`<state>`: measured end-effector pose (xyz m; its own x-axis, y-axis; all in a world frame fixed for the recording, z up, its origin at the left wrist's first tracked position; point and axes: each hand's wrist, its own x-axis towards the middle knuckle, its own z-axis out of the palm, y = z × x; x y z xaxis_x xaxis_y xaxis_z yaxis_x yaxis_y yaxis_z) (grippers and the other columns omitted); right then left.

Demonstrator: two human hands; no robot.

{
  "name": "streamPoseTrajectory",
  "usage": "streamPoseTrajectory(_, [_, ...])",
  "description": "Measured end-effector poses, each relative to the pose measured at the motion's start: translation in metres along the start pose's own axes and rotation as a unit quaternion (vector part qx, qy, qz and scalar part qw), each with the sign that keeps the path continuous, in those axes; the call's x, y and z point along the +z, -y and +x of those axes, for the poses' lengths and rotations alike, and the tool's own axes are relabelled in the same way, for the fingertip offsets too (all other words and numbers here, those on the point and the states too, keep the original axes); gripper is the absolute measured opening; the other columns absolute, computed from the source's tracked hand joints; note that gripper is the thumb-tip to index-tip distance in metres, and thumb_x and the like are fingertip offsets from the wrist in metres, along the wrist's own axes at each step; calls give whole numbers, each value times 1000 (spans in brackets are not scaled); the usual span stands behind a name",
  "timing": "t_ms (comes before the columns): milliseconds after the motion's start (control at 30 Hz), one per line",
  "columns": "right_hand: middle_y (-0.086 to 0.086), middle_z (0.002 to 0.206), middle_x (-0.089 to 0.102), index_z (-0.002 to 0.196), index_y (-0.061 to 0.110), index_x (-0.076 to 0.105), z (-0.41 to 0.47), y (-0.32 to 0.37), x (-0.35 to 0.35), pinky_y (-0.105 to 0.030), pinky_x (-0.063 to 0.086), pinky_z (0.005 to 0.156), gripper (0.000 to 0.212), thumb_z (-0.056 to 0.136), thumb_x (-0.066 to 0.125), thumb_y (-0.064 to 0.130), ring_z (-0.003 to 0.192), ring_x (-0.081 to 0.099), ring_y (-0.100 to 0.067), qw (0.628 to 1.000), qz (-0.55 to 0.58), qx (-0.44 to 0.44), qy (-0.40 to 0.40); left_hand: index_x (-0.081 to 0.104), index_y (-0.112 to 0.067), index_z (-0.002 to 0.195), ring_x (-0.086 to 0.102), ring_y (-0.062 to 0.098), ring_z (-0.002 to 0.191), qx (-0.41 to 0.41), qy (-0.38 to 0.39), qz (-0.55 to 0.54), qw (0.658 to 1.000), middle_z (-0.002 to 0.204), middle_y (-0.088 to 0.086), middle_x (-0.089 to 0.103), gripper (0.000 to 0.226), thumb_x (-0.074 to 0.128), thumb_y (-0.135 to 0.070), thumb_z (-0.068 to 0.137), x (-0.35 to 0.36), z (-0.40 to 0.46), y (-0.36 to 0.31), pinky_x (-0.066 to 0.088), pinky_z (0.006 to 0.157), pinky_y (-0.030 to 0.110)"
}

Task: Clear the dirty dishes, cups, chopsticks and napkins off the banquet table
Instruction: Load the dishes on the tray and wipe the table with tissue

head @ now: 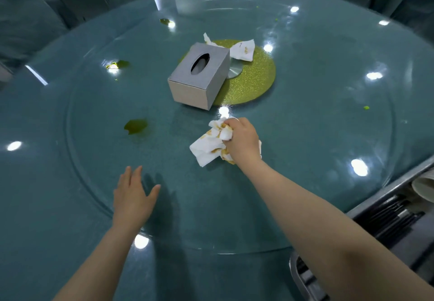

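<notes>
Clutching stained napkins (pixel 211 143) in right hand (pixel 242 140) fingers, left hand (pixel 132 197) fingers released

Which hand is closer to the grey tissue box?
The right hand. It grips stained napkins just in front of the tissue box. The left hand lies open, farther back, toward the person and to the left.

Your right hand (pixel 243 140) bunches stained napkins (pixel 209 144) on the worktop (pixel 317 117) just at 6 o'clock of the tissue box (pixel 199 77), your left hand (pixel 132 197) rests flat at 8 o'clock, and another napkin (pixel 243 49) lies at 1 o'clock of the box.
</notes>
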<state>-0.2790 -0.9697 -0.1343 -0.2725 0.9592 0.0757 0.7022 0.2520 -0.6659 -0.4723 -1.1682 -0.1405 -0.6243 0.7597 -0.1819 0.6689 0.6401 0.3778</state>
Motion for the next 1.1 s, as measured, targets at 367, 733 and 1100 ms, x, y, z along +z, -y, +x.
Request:
streamPoseTrajectory(367, [-6,140,37,129,29,47,-10,-24,8,-42,26,108,66,74,64,63,129,32,-36,964,-226,-70,122,-1,-24,152,0,34,146,-13,82,129,988,160,12,-7,76,25,-62,92,21,-16,-15,12,117,47])
streamPoseTrajectory(733, [-7,122,52,116,17,58,-53,-32,-35,-29,29,77,37,80,57,10,106,43,-31,968,-210,2,134,6,-24,153,6,30,147,43,160,134,977,160,9,-2,74,25,-63,93,17,-60,-44,15,117,39])
streamPoseTrajectory(1100, [-7,107,56,106,21,63,-103,-57,-99,-28,36,68,33,78,50,11,93,55,-29,972,-170,79,142,14,-22,152,20,32,143,87,210,132,965,159,13,9,77,30,-66,91,30,-100,-101,19,115,36])
